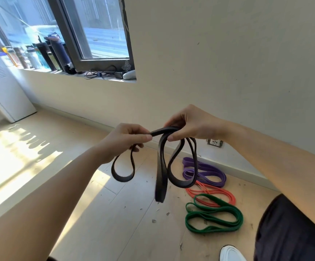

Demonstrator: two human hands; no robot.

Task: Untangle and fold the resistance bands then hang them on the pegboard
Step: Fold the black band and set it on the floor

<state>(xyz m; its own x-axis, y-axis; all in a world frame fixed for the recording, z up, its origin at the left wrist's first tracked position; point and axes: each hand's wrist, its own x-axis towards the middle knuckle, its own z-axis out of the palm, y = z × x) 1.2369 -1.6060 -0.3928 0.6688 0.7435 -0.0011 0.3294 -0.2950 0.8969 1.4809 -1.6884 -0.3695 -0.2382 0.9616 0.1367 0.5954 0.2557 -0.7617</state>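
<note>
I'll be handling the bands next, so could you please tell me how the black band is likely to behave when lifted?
Probably floppy: the black band droops in loose loops below both hands, left and right. It likely tangles easily, since its strands cross as they hang. It seems light, held by fingertip pinches alone.

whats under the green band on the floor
The green band overlaps the near end of the orange band, on the pale wood floor. The overlapped stretch of orange is hidden.
</note>
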